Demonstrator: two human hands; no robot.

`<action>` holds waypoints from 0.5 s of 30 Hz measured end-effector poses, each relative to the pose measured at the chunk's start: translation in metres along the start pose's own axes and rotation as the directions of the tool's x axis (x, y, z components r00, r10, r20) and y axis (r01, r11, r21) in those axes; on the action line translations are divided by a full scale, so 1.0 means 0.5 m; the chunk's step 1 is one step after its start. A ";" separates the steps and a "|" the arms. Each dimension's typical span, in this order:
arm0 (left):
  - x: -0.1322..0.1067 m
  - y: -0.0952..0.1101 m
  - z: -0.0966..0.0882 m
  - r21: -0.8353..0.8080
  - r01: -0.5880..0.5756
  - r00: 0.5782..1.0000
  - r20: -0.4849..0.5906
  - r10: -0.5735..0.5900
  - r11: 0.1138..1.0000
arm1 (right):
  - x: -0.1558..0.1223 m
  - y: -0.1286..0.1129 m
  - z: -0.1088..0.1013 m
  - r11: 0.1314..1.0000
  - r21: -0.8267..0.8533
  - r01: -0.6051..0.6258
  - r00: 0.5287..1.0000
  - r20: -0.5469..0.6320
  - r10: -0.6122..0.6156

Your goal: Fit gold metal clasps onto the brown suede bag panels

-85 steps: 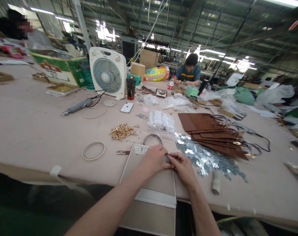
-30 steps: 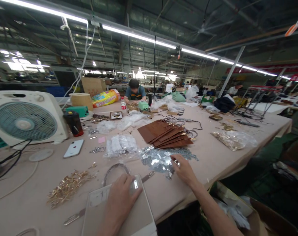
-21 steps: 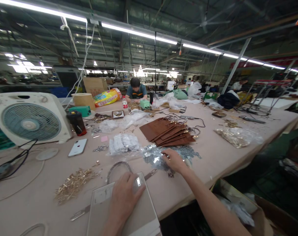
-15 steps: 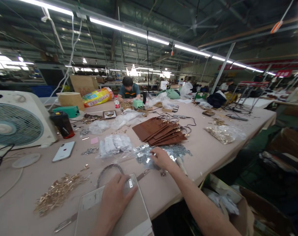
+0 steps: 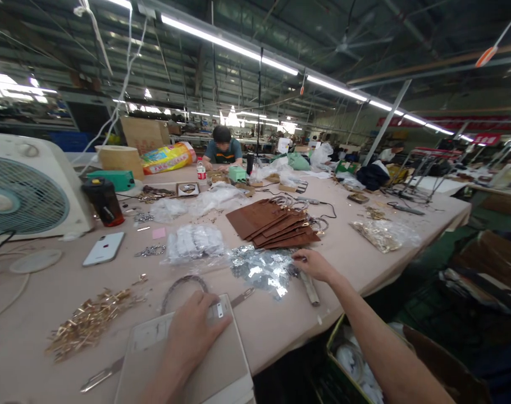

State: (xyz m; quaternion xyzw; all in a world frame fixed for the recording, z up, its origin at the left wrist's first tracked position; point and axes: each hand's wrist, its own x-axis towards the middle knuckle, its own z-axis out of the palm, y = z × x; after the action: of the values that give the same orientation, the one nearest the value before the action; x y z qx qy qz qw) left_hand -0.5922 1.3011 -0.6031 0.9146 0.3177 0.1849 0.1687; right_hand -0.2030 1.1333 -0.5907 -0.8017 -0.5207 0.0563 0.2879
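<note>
My left hand lies flat on a pale beige rectangular panel, its fingertips beside a small silver metal fitting. A flat metal-tipped strap pokes out from under the panel on both sides. Just above the panel lies a dark curved wire loop. My right hand is at the right edge of a heap of silver metal pieces, close to a small pale roll. Whether its fingers pinch a piece is hidden.
A heap of brass fittings lies left of the panel. Stacked brown leather panels and plastic bags lie further on. A fan, a phone and a flask stand left. A person works across the table. The table edge and a crate are at lower right.
My right hand has moved from the top of the silver heap to its right edge. My left hand stays on the panel, and the view has swung slightly.
</note>
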 end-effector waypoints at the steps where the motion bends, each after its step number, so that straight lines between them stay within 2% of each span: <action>1: 0.000 -0.001 0.001 -0.004 -0.003 1.000 -0.004 0.003 1.000 | 0.000 0.000 -0.001 1.000 0.003 0.008 1.000 0.014 -0.008; 6: -0.005 0.000 0.005 -0.005 -0.018 1.000 -0.013 0.018 1.000 | -0.001 -0.033 0.009 0.998 0.039 0.055 0.995 0.081 -0.058; 10: -0.006 0.002 0.003 0.007 -0.023 1.000 -0.006 0.024 1.000 | -0.014 -0.070 0.023 0.991 0.092 0.101 0.975 0.189 -0.117; 15: -0.008 0.002 -0.001 -0.040 -0.034 0.999 0.005 0.034 0.999 | -0.027 -0.098 0.031 0.986 0.137 0.098 0.960 0.249 -0.130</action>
State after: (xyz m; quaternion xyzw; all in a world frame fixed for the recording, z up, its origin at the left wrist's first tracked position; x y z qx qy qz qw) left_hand -0.5946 1.2979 -0.6029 0.9169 0.2976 0.1914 0.1847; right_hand -0.2543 1.1423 -0.5809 -0.7370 -0.5944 0.1752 0.2699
